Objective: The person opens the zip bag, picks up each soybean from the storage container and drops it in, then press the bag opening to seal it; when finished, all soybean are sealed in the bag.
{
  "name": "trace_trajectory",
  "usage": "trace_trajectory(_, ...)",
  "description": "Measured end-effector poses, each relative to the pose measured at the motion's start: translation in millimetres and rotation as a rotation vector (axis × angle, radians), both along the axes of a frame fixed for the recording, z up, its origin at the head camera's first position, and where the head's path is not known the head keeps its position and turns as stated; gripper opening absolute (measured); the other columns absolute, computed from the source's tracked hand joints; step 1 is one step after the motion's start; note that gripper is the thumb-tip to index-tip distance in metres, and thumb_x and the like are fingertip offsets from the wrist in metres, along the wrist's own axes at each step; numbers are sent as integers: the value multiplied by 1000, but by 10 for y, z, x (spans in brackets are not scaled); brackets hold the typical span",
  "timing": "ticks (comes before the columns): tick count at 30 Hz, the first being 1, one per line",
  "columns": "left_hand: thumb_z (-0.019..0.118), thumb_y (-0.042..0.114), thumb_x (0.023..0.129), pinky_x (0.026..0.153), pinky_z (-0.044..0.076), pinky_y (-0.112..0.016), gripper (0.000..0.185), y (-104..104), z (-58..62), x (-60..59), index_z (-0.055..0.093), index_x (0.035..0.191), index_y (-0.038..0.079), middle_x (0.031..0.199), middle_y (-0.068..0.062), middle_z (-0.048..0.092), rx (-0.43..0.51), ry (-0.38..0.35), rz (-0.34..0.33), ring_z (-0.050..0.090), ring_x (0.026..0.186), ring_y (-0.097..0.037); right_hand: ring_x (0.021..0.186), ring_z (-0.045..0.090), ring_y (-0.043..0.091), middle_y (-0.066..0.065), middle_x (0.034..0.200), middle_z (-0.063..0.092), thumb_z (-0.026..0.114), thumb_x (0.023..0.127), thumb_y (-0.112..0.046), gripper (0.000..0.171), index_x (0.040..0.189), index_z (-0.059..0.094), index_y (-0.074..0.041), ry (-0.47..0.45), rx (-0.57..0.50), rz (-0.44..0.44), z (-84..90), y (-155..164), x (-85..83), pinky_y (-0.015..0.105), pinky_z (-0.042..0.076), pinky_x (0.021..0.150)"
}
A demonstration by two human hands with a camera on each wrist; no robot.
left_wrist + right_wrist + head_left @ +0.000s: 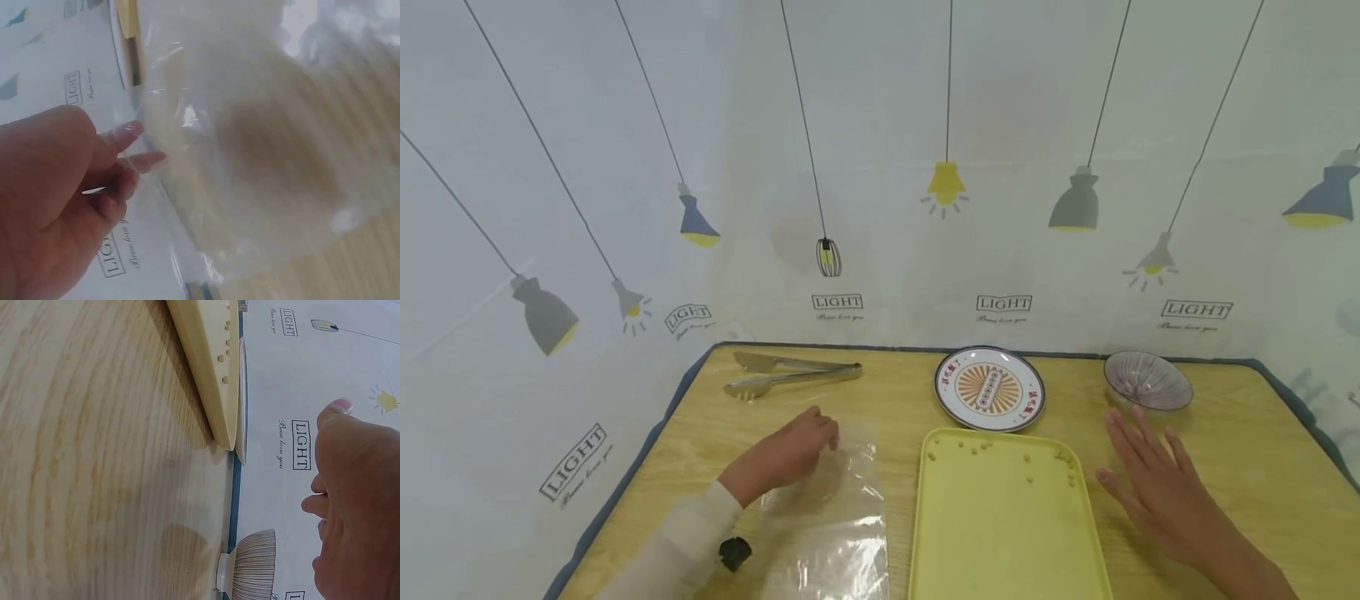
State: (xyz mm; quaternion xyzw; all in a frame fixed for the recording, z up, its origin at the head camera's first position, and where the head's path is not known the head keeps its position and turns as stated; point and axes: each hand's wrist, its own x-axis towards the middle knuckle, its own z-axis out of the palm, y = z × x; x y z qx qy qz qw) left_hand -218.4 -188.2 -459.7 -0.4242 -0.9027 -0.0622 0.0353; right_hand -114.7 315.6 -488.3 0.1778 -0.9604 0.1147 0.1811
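Head view
Left hand (790, 454): on the clear plastic bag (831, 521), fingers curled onto its upper edge; whether they actually pinch the film cannot be told here.
Bag position: flat on the desk (1262, 467), left half, reaching down to the near edge, just beside the yellow tray (1000, 533).
Right hand (1157, 487): fingers straight and spread, holding nothing, over the desk to the right of the tray, near the ribbed glass bowl (1147, 380).
Tray contents: small yellow beans (1063, 457) scattered along its far end.
Far edge: patterned plate (989, 388) just behind the tray; metal tongs (790, 373) toward the far left corner.

Left wrist view
Left hand (56, 200): fingertips (128, 131) lie under the bag's film (262, 144); thumb and fingers close together at the film, grip unclear.

Right wrist view
Right hand (356, 506): relaxed, empty, clear of the desk.
Nearby: tray edge (203, 369) with beans, plate rim (241, 400) behind it, bowl (253, 565) at the far edge.
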Motion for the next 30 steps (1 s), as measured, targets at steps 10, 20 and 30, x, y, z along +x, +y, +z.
trace_trajectory(10,60,0,97,71,52,-24,9,94,143,33,65,96,7,86,-2,65,-68,-107,-23,59,79,-14,158,-15,16,12,170,16,52,105,-31,73,162,15,-5,-41,-26,-9,-13,34,22,44,-17,125)
trace_trajectory(20,53,1,99,73,53,-23,17,153,261,6,67,99,9,92,-3,71,37,-288,-16,55,73,-1,158,-14,15,21,164,30,53,105,-29,71,161,19,-3,-28,-50,-7,-59,46,54,43,-16,126)
trace_trajectory(30,77,23,90,81,25,-36,9,87,171,69,69,91,21,76,14,60,-15,-249,-29,38,75,-5,158,-12,13,24,159,37,53,105,-29,66,159,27,-1,-3,-45,-16,-89,60,70,40,-16,126)
